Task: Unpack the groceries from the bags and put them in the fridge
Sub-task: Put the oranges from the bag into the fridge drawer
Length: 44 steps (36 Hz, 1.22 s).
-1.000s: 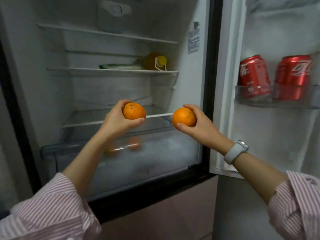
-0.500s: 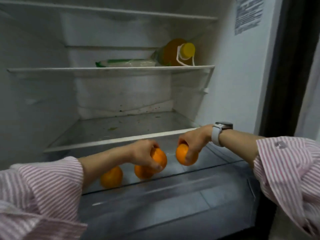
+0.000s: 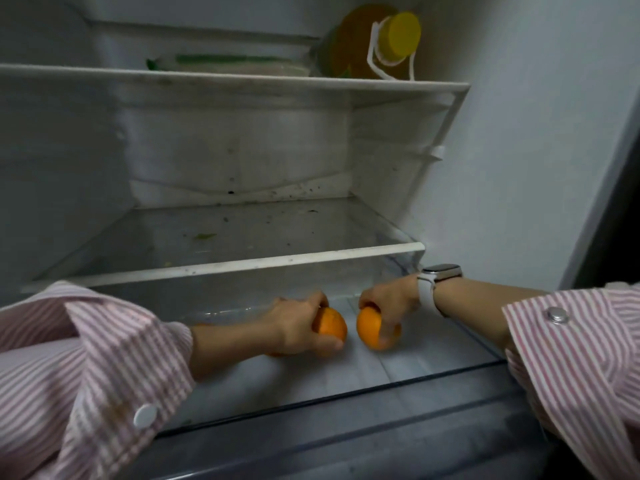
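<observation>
Oranges are sitting low in the clear drawer [image 3: 460, 344] of the fridge, one in each hand. Her left hand [image 3: 298, 327] is curling over the left orange [image 3: 330, 325], thumb underneath; the right hand [image 3: 388, 306] is gripping the right orange [image 3: 369, 332] from above, a pale watch [image 3: 438, 282] showing on that wrist. Both fruits are lying just beside each other, not touching. Up on the higher shelf [image 3: 242, 84] a yellow-capped bottle [image 3: 377, 43] is lying next to a flat green packet [image 3: 225, 64].

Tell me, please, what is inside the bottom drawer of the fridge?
Inside the drawer are two oranges: the left hand grips one, the right hand the other. Orange patches peek from under both hands, possibly more fruit, but mostly covered.
</observation>
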Each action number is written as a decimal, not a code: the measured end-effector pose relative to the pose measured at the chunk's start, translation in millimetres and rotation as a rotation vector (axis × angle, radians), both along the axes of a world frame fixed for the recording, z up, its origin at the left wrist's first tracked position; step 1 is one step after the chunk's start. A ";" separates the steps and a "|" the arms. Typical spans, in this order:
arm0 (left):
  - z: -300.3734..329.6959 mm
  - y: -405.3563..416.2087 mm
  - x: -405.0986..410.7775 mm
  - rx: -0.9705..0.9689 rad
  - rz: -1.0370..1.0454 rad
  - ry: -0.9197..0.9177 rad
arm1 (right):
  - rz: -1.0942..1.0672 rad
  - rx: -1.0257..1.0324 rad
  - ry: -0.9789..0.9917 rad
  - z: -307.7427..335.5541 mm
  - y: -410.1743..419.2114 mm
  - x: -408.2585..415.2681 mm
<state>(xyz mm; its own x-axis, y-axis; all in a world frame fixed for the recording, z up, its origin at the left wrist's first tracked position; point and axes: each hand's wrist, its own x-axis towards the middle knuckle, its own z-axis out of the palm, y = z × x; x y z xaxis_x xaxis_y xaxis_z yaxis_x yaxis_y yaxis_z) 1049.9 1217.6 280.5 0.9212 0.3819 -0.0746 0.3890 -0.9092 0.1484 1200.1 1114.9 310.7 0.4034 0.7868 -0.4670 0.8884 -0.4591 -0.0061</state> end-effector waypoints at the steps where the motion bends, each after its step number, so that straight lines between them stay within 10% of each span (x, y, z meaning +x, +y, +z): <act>1: 0.4 0.3 -0.3 0.009 -0.005 0.024 | -0.016 -0.007 0.004 1.8 -0.8 -0.8; 15: 89.3 -24.5 -63.0 0.126 -0.059 0.228 | 0.027 0.365 -0.105 74.0 -61.2 -79.4; 28: 47.1 -129.4 -221.4 0.520 0.227 -1.048 | 0.118 1.492 -0.221 -2.7 -157.4 -232.6; 44: -257.6 -355.4 -523.8 0.150 0.988 -0.336 | 0.218 0.823 0.272 -277.1 -291.8 -458.2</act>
